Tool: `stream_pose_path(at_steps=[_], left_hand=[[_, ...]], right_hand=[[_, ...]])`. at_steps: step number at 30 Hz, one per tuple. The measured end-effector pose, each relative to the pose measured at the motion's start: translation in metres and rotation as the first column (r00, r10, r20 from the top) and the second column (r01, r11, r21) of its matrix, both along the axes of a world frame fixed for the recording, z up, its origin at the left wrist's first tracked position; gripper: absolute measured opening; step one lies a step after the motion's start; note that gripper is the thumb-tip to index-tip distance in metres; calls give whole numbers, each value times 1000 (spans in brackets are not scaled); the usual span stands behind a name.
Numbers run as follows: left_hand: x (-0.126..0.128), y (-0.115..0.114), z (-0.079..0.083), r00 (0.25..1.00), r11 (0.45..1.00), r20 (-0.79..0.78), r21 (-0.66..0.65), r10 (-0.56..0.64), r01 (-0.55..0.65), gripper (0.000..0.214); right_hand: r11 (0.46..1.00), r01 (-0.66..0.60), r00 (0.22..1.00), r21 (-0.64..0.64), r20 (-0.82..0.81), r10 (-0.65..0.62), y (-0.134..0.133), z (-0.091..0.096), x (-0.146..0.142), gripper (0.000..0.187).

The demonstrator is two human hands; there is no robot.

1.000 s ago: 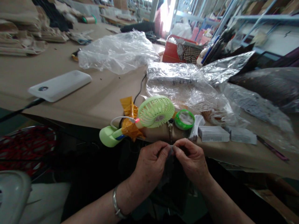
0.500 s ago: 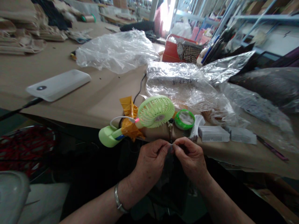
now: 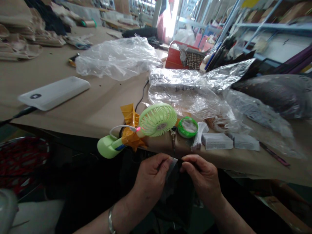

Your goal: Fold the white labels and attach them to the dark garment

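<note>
Whitish, see-through material (image 3: 170, 182) hangs from the left hand (image 3: 152, 175), its upper edge clamped in that grip between thumb and forefinger, just off the bench (image 3: 107, 110) edge. Close beside it, the right hand (image 3: 203, 177) has thumb and forefinger drawn near together; I cannot tell whether anything thin lies in that grip. A silvery bangle (image 3: 110, 221) circles the left wrist. Low at the left, a round basket (image 3: 47, 154) is filled with red strands (image 3: 21, 162).

Along the bench's near edge, a pale green fan (image 3: 158, 120) is bound with amber tape (image 3: 133, 138). Right of the fan, a round green tub (image 3: 187, 135) stands open, holding something whitish and filmy (image 3: 188, 124). Next come a folded white bundle (image 3: 200, 135) and two stacks of small printed slips (image 3: 217, 141), side by side.

Farther in, a white device (image 3: 56, 92) lies at the left. Clear crumpled plastic (image 3: 187, 91) covers the middle, and a bulging clear bag (image 3: 275, 94) at the right holds something dark. Another cloudy plastic bag (image 3: 117, 58) lies behind the device.

Beyond, a red box (image 3: 172, 57) has checked cloth (image 3: 193, 58) at its front. Blue shelving (image 3: 278, 27) farthest right carries brown boxes (image 3: 274, 16).
</note>
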State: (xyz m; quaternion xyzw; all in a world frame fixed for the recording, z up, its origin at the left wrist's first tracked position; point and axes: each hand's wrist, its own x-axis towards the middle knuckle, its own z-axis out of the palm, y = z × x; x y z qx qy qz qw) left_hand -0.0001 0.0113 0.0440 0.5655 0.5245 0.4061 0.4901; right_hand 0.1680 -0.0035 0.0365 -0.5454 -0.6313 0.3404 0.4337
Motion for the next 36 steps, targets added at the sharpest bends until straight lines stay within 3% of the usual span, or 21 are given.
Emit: stream_pose_path(at_steps=[3,5,7,10,12,18,23,26,28,31,34,36], left_hand=[[-1,0,-12,1000,999,-28,-34,-9,8,17],[0,1,-21,999,999,-47,-48,5,-7,22],[1,0,-28,997,997,-78,-75,-1,-4,24],[4,-6,-33,993,993,-102,-115,-52,40,20],[6,-10,-34,993,991,-95,-123,-72,60,18],[13,-13,-28,997,989,-49,-139,-63,56,15],[25,-10,-19,990,979,50,-149,-133,139,16],[37,-9,-11,968,936,202,-287,-149,204,15],[45,-8,-4,921,869,380,-421,-92,260,19],[57,-5,5,764,767,644,-507,35,392,31],[66,-1,10,615,729,777,-497,133,471,31],[71,2,10,582,731,796,-496,166,469,28]], right_hand=[[975,34,974,220,210,-81,-1,9,22,7],[907,51,910,418,356,-215,4,13,38,5],[838,29,805,545,484,-343,11,14,49,15],[812,-32,670,583,615,-416,20,6,53,29],[803,-41,643,594,631,-434,22,-3,50,29],[764,-28,682,644,571,-456,20,-19,48,21],[752,11,754,659,489,-439,17,-12,57,14],[761,31,809,647,431,-400,11,-5,58,14],[775,13,837,632,417,-354,4,-1,56,15],[788,-61,874,613,414,-254,-9,1,51,15],[798,-149,890,584,430,-148,-21,-2,46,14],[812,-180,889,556,445,-107,-27,-6,45,15]])
